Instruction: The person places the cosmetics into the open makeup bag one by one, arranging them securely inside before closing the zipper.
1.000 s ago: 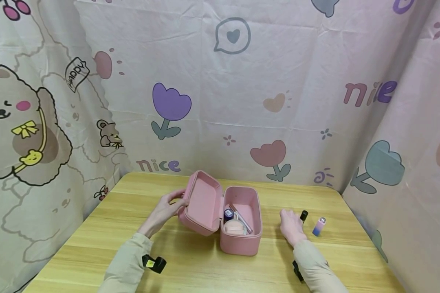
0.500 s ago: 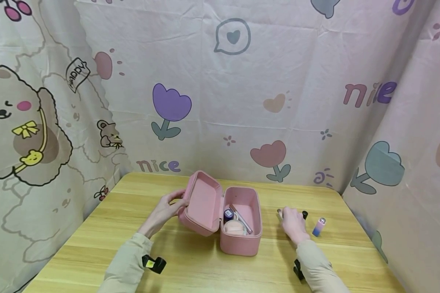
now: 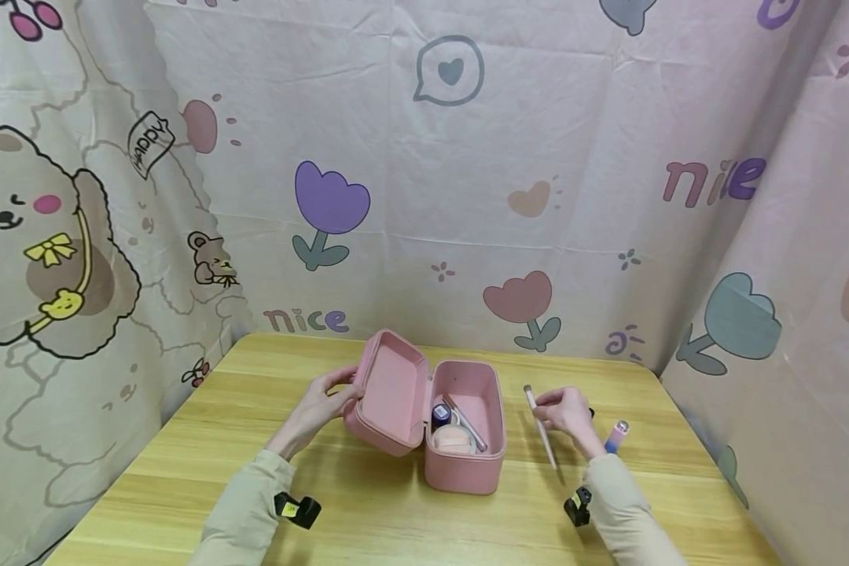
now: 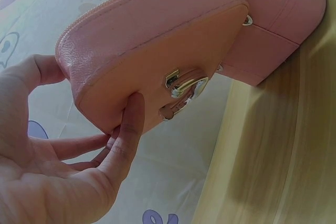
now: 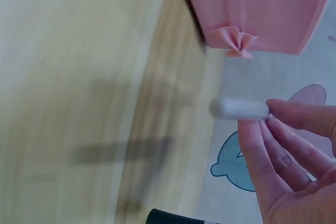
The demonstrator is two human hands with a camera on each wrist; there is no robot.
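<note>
My left hand [image 3: 325, 409] grips the edge of the tilted-open lid [image 3: 394, 385] of a pink makeup case [image 3: 464, 475]. In the left wrist view the thumb and fingers pinch the lid's corner, near a gold-coloured buckle [image 4: 184, 85]. Right of the case, my right hand [image 3: 566, 410] pinches a slim makeup brush [image 3: 545, 442] between thumb and fingertips. The brush has a pale handle and a darker tip that points away; its shadow falls on the table. In the right wrist view its handle [image 5: 241, 109] looks blurred.
Inside the case lie a powder puff [image 3: 453, 440], a dark-blue capped jar [image 3: 441, 415] and a pencil-like stick [image 3: 470, 424]. A pink-and-blue tube [image 3: 617, 436] stands right of my right hand. A black-capped item [image 5: 176, 217] is mostly hidden behind that hand in the head view.
My right hand has lifted the makeup brush off the table and turned, so the brush now shows lengthwise. My left hand and the case have stayed put.
</note>
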